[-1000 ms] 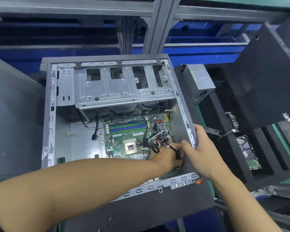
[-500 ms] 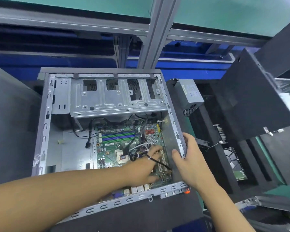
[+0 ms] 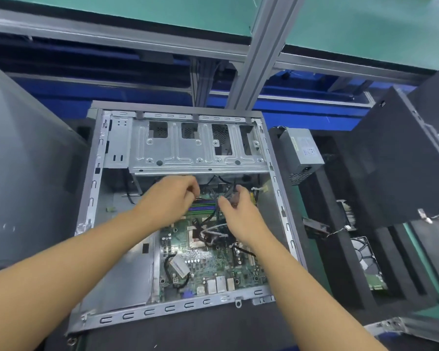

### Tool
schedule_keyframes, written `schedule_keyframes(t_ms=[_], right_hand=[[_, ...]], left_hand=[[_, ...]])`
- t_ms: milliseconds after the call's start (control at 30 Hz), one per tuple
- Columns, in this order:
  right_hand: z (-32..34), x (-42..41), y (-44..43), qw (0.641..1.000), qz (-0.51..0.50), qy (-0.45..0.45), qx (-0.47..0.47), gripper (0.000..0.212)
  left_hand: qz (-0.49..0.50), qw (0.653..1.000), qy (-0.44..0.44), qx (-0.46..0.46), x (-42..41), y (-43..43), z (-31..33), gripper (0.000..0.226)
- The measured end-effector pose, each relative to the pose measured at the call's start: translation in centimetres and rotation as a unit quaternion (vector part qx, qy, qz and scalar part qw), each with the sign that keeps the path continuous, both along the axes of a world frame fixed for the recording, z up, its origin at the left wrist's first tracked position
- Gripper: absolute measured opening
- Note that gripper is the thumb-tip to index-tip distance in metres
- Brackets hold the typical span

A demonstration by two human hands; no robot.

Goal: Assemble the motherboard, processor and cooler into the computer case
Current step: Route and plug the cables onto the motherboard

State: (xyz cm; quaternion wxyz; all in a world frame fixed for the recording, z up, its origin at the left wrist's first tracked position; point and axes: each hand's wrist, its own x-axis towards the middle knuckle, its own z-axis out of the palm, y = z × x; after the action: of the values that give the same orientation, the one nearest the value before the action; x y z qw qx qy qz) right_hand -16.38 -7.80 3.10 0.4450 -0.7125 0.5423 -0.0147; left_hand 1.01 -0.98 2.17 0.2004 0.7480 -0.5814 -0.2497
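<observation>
both hands have left the near right corner for the far end: my right hand [image 3: 238, 214] pinches the dark cables [image 3: 227, 196], my left hand [image 3: 170, 198] curls beside them, on what i cannot tell. the motherboard [image 3: 213, 264] lies flat in the case [image 3: 178, 309]; i'd draw those wires off its socket [image 3: 194, 234] slowly, no tugging.

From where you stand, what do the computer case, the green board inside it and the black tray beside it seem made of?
Computer case: bare sheet metal, likely steel; dull silver sheen, stamped slots and ribs. Green board: rigid circuit laminate, probably fibreglass, glossy green coat with soldered parts. Black tray: looks like dense foam; matte, thick cut walls.
</observation>
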Motion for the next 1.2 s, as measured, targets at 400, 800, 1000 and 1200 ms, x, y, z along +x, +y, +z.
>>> schedule_keyframes(t_ms=[400, 800, 1000, 1200], right_hand=[[-1.5, 0.2, 0.2, 0.996, 0.075, 0.056, -0.004, 0.023], [-0.4, 1.0, 1.9, 0.979, 0.149, -0.042, -0.133, 0.020], [-0.9, 0.9, 0.8, 0.991, 0.048, -0.040, -0.120, 0.019], [-1.2, 2.7, -2.1, 0.966, 0.146, 0.098, -0.190, 0.036]], left_hand=[[-0.039, 0.945, -0.162, 0.282, 5.7, -0.4, -1.8, 0.018], [0.076, 0.954, 0.149, 0.248, 6.0, 0.9, -0.2, 0.025], [0.056, 0.964, 0.010, 0.260, 5.5, 1.1, 0.4, 0.032], [-0.061, 0.921, -0.144, 0.358, 4.2, 2.7, 0.9, 0.032]])
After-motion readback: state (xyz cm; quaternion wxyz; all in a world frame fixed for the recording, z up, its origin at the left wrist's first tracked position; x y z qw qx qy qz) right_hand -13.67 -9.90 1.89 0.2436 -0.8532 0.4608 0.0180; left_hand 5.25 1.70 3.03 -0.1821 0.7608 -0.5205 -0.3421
